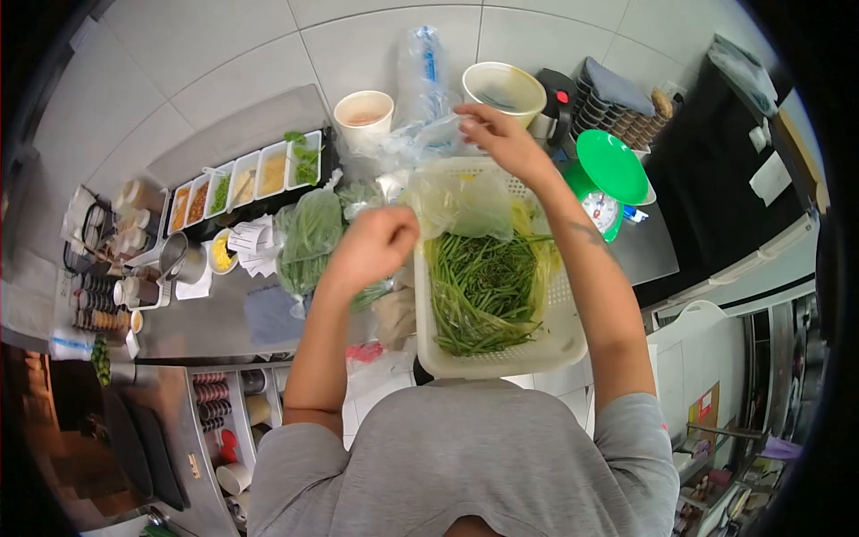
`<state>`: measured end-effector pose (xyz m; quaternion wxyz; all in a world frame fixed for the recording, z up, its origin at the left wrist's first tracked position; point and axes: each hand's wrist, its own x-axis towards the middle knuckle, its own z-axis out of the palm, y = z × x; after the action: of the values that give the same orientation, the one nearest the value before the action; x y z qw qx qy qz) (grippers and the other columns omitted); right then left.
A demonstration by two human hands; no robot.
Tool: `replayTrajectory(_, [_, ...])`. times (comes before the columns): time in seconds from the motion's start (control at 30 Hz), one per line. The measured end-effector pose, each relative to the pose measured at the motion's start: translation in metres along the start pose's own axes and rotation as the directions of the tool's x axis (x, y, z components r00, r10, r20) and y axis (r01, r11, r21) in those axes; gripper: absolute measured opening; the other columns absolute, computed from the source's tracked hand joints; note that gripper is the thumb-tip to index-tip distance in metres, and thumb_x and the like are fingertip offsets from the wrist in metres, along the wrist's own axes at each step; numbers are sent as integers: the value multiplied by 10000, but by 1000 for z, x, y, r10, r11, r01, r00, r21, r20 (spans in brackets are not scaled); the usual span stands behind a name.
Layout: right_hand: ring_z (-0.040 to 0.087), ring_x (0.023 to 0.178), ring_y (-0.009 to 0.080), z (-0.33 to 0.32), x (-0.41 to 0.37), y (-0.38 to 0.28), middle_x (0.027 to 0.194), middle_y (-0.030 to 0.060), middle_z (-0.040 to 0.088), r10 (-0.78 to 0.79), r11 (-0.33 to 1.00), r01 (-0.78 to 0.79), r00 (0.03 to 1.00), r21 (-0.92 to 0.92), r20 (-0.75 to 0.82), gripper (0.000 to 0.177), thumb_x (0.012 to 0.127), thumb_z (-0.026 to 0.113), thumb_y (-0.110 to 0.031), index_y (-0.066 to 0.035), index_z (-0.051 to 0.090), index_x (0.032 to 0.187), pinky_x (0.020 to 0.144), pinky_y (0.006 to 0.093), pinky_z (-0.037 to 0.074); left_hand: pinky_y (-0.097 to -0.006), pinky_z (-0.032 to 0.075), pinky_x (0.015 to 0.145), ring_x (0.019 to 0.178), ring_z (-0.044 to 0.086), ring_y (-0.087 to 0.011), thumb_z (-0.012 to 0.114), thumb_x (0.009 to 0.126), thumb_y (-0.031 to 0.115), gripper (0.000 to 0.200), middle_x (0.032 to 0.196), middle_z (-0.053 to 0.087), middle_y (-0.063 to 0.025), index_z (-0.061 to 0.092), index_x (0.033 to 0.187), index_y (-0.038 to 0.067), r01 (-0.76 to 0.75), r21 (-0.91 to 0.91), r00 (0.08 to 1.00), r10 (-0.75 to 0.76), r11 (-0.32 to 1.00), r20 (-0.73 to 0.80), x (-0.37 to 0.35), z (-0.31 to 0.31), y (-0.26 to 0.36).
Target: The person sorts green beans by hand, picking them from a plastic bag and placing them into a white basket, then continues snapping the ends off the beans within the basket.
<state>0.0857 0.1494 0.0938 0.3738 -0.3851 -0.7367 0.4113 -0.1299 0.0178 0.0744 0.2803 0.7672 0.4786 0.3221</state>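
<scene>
A white perforated basket (568, 331) stands at the counter's front edge. Inside it, an open clear plastic bag (465, 206) holds cut green stalks (488, 286). My left hand (376, 246) is closed beside the basket's upper left, near the bag's edge; whatever its fingers grip is too small to make out. Above the basket, my right hand (501, 139) has its fingers apart, next to thin clear plastic (429, 139) and in front of a round tub (504, 88). Tied bags of green vegetables (310, 237) lie to the left of my left hand.
Trays of chopped ingredients (242, 182) line the back left, with paper slips (254, 245) and a bowl of yellow food (222, 251) before them. A white bucket (364, 116) stands behind. On the right is a green scale (611, 174); an open drawer (233, 430) is lower left.
</scene>
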Motion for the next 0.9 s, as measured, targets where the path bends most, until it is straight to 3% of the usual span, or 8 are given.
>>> replayTrajectory(0.17, [589, 734, 109, -41, -80, 8, 827, 29, 612, 223, 975, -222, 964, -26, 147, 223, 918, 531, -240, -35, 612, 954, 676, 260, 474, -392, 475, 650, 735, 615, -312, 560, 769, 87, 140, 771, 630, -154, 622, 862, 3, -162, 413, 877, -61, 896, 477, 20, 75, -1])
replayTrajectory(0.27, [611, 722, 182, -25, -137, 29, 794, 81, 634, 289, 956, -236, 869, -177, 402, 177, 849, 584, -171, -7, 592, 914, 666, 320, 491, -419, 469, 713, 812, 602, -319, 540, 766, 75, 104, 856, 627, -139, 615, 816, 23, -372, 560, 885, 101, 740, 455, 17, 105, -6])
replayTrajectory(0.33, [623, 784, 265, -7, -178, 44, 860, 142, 645, 197, 941, -12, 832, -339, 519, 232, 796, 641, -202, -29, 601, 945, 720, 363, 490, -418, 457, 741, 849, 592, -312, 537, 765, 78, 102, 896, 611, -127, 603, 832, 39, -423, 377, 808, 156, 824, 568, 11, 114, 6])
replayTrajectory(0.4, [611, 859, 339, 3, -205, 34, 945, 186, 632, 435, 868, -171, 716, -467, 546, 286, 764, 667, -225, -33, 586, 960, 755, 405, 481, -414, 427, 789, 881, 588, -300, 531, 783, 95, 158, 911, 587, -112, 581, 927, 54, -428, 324, 741, 122, 844, 661, -9, 122, 13])
replayTrajectory(0.5, [607, 877, 363, 11, -231, 27, 937, 181, 631, 435, 743, -95, 820, -662, 371, 310, 756, 670, -240, -24, 559, 949, 748, 431, 476, -412, 411, 807, 878, 590, -299, 540, 795, 118, 206, 920, 581, -109, 570, 992, 65, -332, 411, 677, -89, 849, 730, -16, 109, 9])
replayTrajectory(0.67, [586, 843, 402, 4, -226, 53, 824, 212, 610, 211, 795, -46, 956, -605, 205, 225, 788, 582, -76, -33, 501, 994, 704, 459, 464, -412, 419, 806, 907, 582, -304, 581, 792, 151, 239, 924, 577, -112, 574, 1023, 90, -486, 407, 685, 47, 773, 727, -25, 101, 8])
replayTrajectory(0.73, [582, 822, 405, -3, -211, 47, 820, 214, 605, 97, 829, -49, 994, -557, 58, 214, 795, 546, -27, -43, 490, 1000, 689, 462, 459, -419, 432, 789, 931, 566, -310, 593, 778, 138, 236, 926, 565, -118, 572, 1008, 91, -370, 502, 715, -106, 781, 691, 5, 94, 15])
replayTrajectory(0.9, [585, 764, 404, -3, -205, 26, 789, 203, 604, 116, 853, -116, 993, -508, -31, 177, 801, 552, -30, -52, 481, 962, 635, 473, 451, -429, 452, 761, 916, 557, -335, 584, 752, 75, 180, 873, 546, -167, 569, 925, 26, -337, 536, 920, 151, 774, 361, 4, 73, 27])
